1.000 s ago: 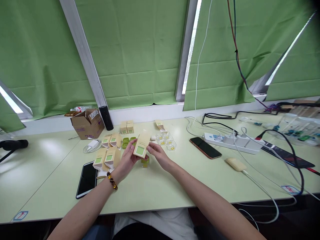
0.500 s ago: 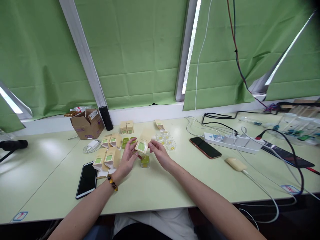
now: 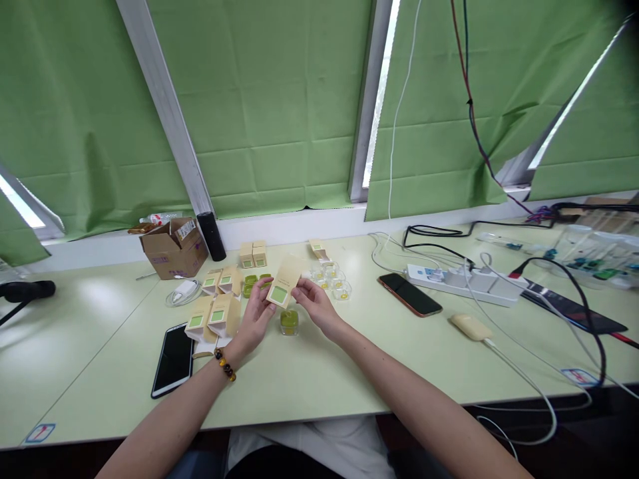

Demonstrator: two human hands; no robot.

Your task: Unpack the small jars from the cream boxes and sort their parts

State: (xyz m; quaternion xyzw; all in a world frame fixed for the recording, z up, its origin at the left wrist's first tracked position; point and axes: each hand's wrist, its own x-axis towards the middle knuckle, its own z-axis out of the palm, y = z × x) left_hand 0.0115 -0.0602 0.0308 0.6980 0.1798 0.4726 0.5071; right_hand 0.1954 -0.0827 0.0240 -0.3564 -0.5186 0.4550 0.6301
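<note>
A cream cardboard box (image 3: 286,279) with a green window is held up between both hands, tilted above the table. The fingers of my left hand (image 3: 258,309) grip its left edge, and my right hand (image 3: 315,305) pinches its right side. Just below them a small green-lidded jar (image 3: 289,322) stands on the table. Left of my left hand are several similar cream boxes (image 3: 223,314) with green windows. Behind that hand sits a group of green lids or jars (image 3: 250,285), partly hidden. Clear cups (image 3: 331,279) with yellow contents lie beyond my right hand.
Two closed cream boxes (image 3: 253,254) and a loose cream carton (image 3: 318,250) lie at the back. Phones (image 3: 172,359) flank the work area, one with a red edge (image 3: 409,295). A power strip (image 3: 464,283), cables, a brown carton (image 3: 174,249) and a black cylinder (image 3: 212,236) stand farther off.
The cream box has turned and tipped in my hands, so more of its front face shows. A finger of my left hand has come away from the jar's lid.
</note>
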